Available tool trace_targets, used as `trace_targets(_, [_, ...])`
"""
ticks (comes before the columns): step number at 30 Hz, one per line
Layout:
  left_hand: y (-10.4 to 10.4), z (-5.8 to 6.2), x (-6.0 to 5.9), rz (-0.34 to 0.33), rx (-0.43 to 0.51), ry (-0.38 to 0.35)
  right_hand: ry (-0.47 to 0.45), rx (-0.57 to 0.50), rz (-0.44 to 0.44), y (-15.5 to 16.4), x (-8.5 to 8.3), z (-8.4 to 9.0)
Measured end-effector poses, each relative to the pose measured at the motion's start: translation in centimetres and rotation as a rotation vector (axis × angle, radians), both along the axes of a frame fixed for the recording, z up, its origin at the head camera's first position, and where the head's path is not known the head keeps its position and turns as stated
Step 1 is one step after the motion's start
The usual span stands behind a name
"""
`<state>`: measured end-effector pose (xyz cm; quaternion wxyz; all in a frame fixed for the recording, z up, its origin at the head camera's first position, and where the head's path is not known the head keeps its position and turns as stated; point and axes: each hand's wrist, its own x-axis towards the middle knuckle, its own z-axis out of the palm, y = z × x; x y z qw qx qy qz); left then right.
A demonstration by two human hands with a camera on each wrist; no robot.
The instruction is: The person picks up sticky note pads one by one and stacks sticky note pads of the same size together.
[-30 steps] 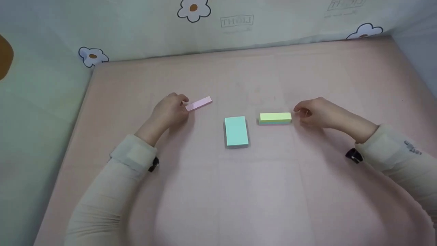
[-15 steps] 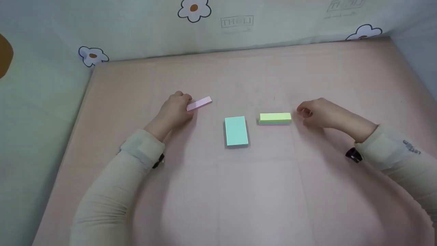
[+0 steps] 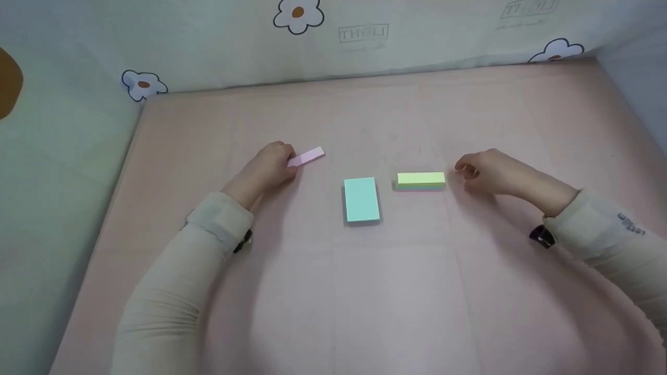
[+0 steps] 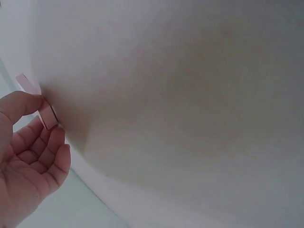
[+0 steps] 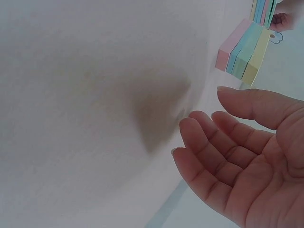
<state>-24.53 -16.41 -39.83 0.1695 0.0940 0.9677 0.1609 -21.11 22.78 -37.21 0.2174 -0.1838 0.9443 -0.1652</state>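
My left hand (image 3: 269, 164) pinches the near end of a narrow pink sticky-note pad (image 3: 311, 155) between thumb and fingers. In the left wrist view the thumb lies across the pink pad (image 4: 49, 115), with its far end jutting out beyond. My right hand (image 3: 487, 172) holds nothing; its fingers are loosely bent, just right of a stack of narrow sticky-note pads (image 3: 420, 179). That stack is yellow on top, and the right wrist view shows pink, blue, green and yellow layers (image 5: 243, 51). Between the hands lies a larger rectangular sticky-note stack (image 3: 361, 200), turquoise on top.
A pale pink cloth (image 3: 385, 291) covers the table. Pale curtains with flower prints (image 3: 298, 13) hang along the back and left sides. Each wrist carries a small black device (image 3: 542, 237) below the sleeve cuff.
My left hand has shifted right along the pink pad, covering more of its near end. The right hand has drawn slightly right, away from the yellow-topped stack.
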Motion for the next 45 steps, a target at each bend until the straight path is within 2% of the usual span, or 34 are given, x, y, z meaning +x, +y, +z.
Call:
trace_targets(4, [0.1,0.0,-0.1,0.004,-0.003,-0.029,0.004,0.005,0.010,0.0,0.1,0.2])
trace_targets(10, [0.3,0.5,0.1,-0.099,-0.092,0.019,-0.004,0.021,-0.004,0.0,0.0,0.3])
trace_targets(13, [0.4,0.7,0.1,-0.117,-0.129,0.028,-0.007,0.033,-0.013,0.0,0.0,0.2])
trace_targets(16, [0.4,0.8,0.1,-0.092,-0.122,0.011,-0.005,0.037,-0.012,0.0,0.0,0.1])
trace_targets(22, [0.0,1.1,0.3,0.000,-0.065,-0.061,-0.006,0.032,-0.009,0.0,0.1,0.0])
trace_targets(26, [-0.4,1.4,0.4,0.019,-0.059,-0.072,-0.006,0.035,-0.008,-0.1,0.1,0.1])
trace_targets(31, [-0.8,2.0,0.5,0.036,-0.050,-0.065,-0.015,0.040,-0.014,-0.2,0.0,0.2])
trace_targets(34, [-0.6,2.3,0.5,0.055,-0.007,-0.055,-0.018,0.034,-0.019,-0.1,0.0,0.3])
trace_targets(41, [0.6,3.4,0.9,0.032,0.099,0.043,0.027,0.015,0.019,0.1,0.1,0.6])
trace_targets(45, [1.9,4.1,1.1,0.032,0.141,0.069,0.042,0.000,0.017,0.1,0.2,1.0])
